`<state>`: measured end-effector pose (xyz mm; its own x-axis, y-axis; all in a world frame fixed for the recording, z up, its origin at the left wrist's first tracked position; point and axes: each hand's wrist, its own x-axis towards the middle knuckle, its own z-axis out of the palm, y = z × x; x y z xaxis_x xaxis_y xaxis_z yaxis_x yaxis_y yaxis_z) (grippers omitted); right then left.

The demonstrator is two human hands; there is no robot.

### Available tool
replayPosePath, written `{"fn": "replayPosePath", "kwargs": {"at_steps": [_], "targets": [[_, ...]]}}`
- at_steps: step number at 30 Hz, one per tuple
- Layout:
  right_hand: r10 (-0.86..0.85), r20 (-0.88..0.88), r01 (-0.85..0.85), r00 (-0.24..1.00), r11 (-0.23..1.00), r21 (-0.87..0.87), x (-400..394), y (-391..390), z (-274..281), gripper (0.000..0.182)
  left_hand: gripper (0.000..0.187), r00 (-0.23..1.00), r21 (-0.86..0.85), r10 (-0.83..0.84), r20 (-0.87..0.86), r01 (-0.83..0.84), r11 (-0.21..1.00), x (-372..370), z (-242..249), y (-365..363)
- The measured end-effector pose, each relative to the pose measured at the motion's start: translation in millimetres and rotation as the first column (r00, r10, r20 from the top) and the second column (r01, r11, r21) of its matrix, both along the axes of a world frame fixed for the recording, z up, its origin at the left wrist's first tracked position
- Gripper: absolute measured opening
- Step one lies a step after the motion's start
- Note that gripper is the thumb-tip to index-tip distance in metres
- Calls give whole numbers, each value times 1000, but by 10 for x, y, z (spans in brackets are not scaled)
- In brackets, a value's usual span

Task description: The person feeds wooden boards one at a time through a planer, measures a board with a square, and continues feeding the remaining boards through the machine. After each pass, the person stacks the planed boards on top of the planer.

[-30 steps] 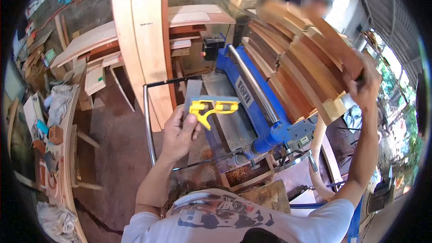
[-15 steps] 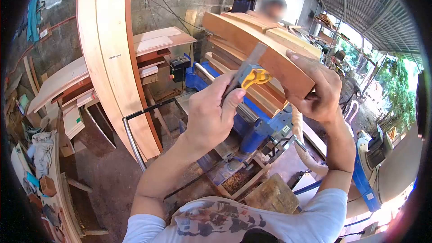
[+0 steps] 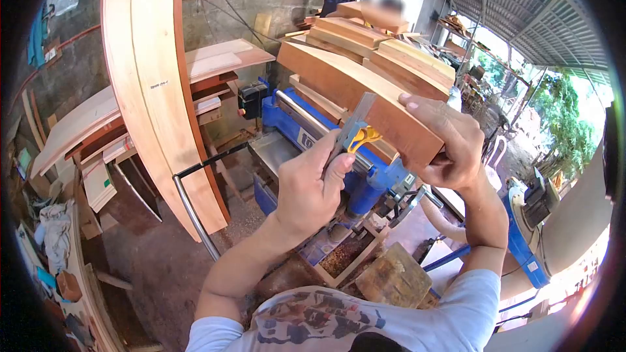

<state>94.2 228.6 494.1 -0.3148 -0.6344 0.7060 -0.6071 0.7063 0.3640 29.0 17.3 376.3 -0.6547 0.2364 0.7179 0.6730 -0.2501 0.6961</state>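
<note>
My left hand [image 3: 305, 186] is closed around a combination square with a grey metal blade [image 3: 360, 115] and a yellow head [image 3: 366, 135]. The blade points up and overlaps the side of a thick wooden board [image 3: 349, 81]. My right hand [image 3: 453, 140] grips that board at its near right end, thumb side underneath and fingers over the top edge. The board slants from the upper left down toward me, raised above a blue planer machine [image 3: 306, 114].
More wooden boards [image 3: 411, 68] are stacked behind the held one, with a person [image 3: 385, 10] beyond them. A tall plank [image 3: 147, 91] leans at the left, near a metal handle bar [image 3: 195, 221]. Below sits a worn wooden block [image 3: 394, 277]. A pale hose [image 3: 433, 215] runs at the right.
The square's blade has moved a little lower against the board's side. The view has shifted slightly, showing more of the stack behind. Both hands keep their grips.
</note>
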Motion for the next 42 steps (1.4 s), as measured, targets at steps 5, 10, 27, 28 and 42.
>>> {"fn": "replayPosePath", "kwargs": {"at_steps": [5, 10, 27, 28, 42], "targets": [[36, 65, -39, 997, 998, 41, 13, -16, 20, 53, 34, 998, 11, 11, -56, -10, 1000, -6, -126, 12], [23, 74, -27, 997, 998, 63, -35, -28, -51, 57, 35, 1000, -16, -1, -17, 0, 1000, -2, -172, -21], [4, 164, -19, 986, 996, 86, -81, -57, -44, 64, 39, 999, 15, -10, -30, 10, 1000, -105, -273, -13], [4, 169, -19, 986, 996, 85, -81, -56, -47, 64, 39, 1000, 13, -13, -26, 13, 1000, -107, -276, -13], [-4, 178, -9, 984, 997, 74, -25, -41, -101, 64, 40, 1000, -21, -7, -26, 7, 1000, -60, -294, -11]]}}
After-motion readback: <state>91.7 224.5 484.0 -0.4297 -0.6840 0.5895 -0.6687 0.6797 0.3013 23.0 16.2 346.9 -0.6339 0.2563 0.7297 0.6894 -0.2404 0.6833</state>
